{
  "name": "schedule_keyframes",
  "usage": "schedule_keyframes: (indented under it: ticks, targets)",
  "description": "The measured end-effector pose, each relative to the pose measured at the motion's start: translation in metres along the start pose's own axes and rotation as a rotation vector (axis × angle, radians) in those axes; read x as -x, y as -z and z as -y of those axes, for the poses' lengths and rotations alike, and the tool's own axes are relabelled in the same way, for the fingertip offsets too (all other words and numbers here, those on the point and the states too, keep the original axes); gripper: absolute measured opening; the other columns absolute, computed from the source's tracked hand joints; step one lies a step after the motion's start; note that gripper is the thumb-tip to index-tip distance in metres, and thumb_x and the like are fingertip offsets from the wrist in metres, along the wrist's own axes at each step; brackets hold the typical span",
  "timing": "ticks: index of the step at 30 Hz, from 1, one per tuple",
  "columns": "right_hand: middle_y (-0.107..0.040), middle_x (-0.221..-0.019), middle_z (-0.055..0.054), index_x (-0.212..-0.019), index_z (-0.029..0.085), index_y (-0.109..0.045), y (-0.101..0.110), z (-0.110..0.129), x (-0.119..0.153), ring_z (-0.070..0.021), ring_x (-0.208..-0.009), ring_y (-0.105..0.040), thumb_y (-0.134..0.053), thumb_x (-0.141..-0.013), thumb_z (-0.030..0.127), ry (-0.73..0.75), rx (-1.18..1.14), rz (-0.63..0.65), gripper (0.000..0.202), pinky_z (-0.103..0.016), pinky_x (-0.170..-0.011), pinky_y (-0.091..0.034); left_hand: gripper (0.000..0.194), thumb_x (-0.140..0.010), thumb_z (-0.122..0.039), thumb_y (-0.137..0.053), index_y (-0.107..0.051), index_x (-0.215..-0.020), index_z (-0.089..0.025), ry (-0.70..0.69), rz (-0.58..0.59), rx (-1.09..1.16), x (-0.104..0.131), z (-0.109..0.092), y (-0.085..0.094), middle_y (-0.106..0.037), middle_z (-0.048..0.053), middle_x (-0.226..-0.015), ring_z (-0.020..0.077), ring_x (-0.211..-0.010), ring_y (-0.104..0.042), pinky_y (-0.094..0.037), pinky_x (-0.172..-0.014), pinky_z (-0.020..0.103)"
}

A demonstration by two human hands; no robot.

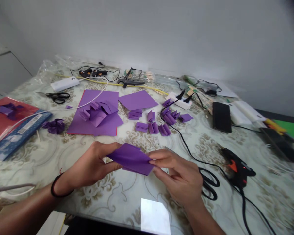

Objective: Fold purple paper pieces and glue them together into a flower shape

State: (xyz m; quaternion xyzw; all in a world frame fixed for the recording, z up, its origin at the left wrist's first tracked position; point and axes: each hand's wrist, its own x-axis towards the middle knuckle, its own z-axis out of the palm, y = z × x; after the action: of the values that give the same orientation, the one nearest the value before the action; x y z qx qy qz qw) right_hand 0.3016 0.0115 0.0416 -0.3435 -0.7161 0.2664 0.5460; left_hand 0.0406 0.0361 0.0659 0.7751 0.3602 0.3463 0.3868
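Observation:
Between my two hands a folded piece of purple paper (133,160) is held up over the table's near side. My left hand (94,164) pinches its left end between thumb and fingers. At its right end, my right hand (177,173) grips the edge with thumb and fingertips. Several layers show along the paper's lower edge. Beneath and beside my right hand lie black-handled scissors (209,184), their blades mostly hidden by the hand. Beyond the hands sit several small folded purple pieces (153,127) in loose groups.
Purple sheets (75,125) carry a heap of folded pieces. A glue gun (238,168) with a lit red light lies at the right, its cord crossing the table. Also around are a phone (221,117), a power strip (178,100), another pair of scissors (58,97) and crumpled purple paper (54,126).

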Motion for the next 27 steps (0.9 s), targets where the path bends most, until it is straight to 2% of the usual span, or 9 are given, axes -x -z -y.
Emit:
schedule_keyframes:
  ticks: [3,5,7,11,15,18,22,27]
  targets:
    - [-0.084,-0.097,-0.005,-0.096,0.025,-0.079,0.001,0.0,0.003,-0.0223,-0.085,-0.081,-0.08,-0.088,0.003,0.003,-0.036,0.003,0.023,-0.035,-0.074,-0.067,0.014,-0.094,-0.016,-0.076,-0.081,-0.103,-0.026,-0.125,-0.059,-0.132,0.002,-0.001,0.0,-0.076,-0.003,-0.07,0.013,-0.053,-0.065,-0.05,-0.057,0.021]
    - [-0.084,-0.099,-0.005,-0.099,0.026,-0.08,0.0,-0.001,0.006,-0.0222,-0.087,-0.081,-0.08,-0.088,0.003,-0.002,-0.062,0.001,0.026,-0.035,-0.077,-0.067,0.02,-0.097,-0.017,-0.073,-0.081,-0.111,-0.027,-0.166,-0.073,-0.188,0.002,-0.003,-0.001,-0.078,-0.002,-0.071,0.0139,-0.052,-0.065,-0.05,-0.055,0.021]
    - [-0.084,-0.1,-0.005,-0.107,0.028,-0.081,0.0,-0.001,0.009,-0.0231,-0.091,-0.081,-0.08,-0.088,0.003,-0.025,-0.121,-0.009,0.031,-0.037,-0.081,-0.067,0.026,-0.1,-0.018,-0.069,-0.08,-0.121,-0.029,-0.189,-0.068,-0.2,0.004,-0.005,-0.001,-0.083,0.0,-0.08,0.0153,-0.056,-0.071,-0.053,-0.058,0.022]
    - [-0.085,-0.107,-0.005,-0.126,0.032,-0.078,-0.003,0.002,0.011,-0.0245,-0.097,-0.082,-0.085,-0.085,0.007,-0.165,-0.156,-0.004,0.048,-0.039,-0.088,-0.067,0.038,-0.103,-0.019,-0.068,-0.074,-0.136,-0.034,-0.215,-0.043,-0.234,0.011,-0.007,-0.001,-0.088,0.0,-0.1,0.0168,-0.069,-0.08,-0.057,-0.066,0.023]
    - [-0.085,-0.095,-0.003,-0.108,0.028,-0.082,-0.006,0.009,0.003,-0.022,-0.085,-0.081,-0.084,-0.087,0.008,-0.106,-0.107,0.039,0.03,-0.033,-0.077,-0.067,0.04,-0.105,-0.023,-0.067,-0.068,-0.143,-0.035,-0.245,-0.007,-0.241,0.017,-0.005,-0.001,-0.086,0.003,-0.117,0.0193,-0.089,-0.085,-0.062,-0.075,0.024]
    - [-0.084,-0.089,-0.003,-0.103,0.025,-0.081,-0.008,0.012,-0.002,-0.0202,-0.078,-0.08,-0.082,-0.091,0.009,-0.045,-0.113,0.027,0.021,-0.032,-0.071,-0.066,0.031,-0.109,-0.028,-0.062,-0.069,-0.139,-0.029,-0.306,0.006,-0.228,0.013,-0.006,0.0,-0.086,0.004,-0.117,0.0177,-0.095,-0.086,-0.064,-0.078,0.021]
    - [-0.084,-0.09,-0.005,-0.102,0.021,-0.081,-0.009,0.012,-0.003,-0.0196,-0.08,-0.079,-0.081,-0.095,0.016,-0.021,-0.147,0.013,0.009,-0.033,-0.076,-0.065,0.028,-0.113,-0.031,-0.056,-0.071,-0.136,-0.024,-0.387,-0.015,-0.145,0.006,-0.01,0.001,-0.086,0.005,-0.118,0.0159,-0.1,-0.085,-0.065,-0.085,0.019]
    - [-0.084,-0.093,-0.008,-0.106,0.018,-0.083,-0.007,0.012,-0.003,-0.02,-0.084,-0.08,-0.078,-0.099,0.021,0.006,-0.199,-0.01,0.009,-0.036,-0.08,-0.064,0.023,-0.109,-0.022,-0.063,-0.074,-0.129,-0.021,-0.373,-0.025,0.018,0.007,-0.008,-0.001,-0.083,0.009,-0.126,0.0198,-0.109,-0.083,-0.068,-0.092,0.025]
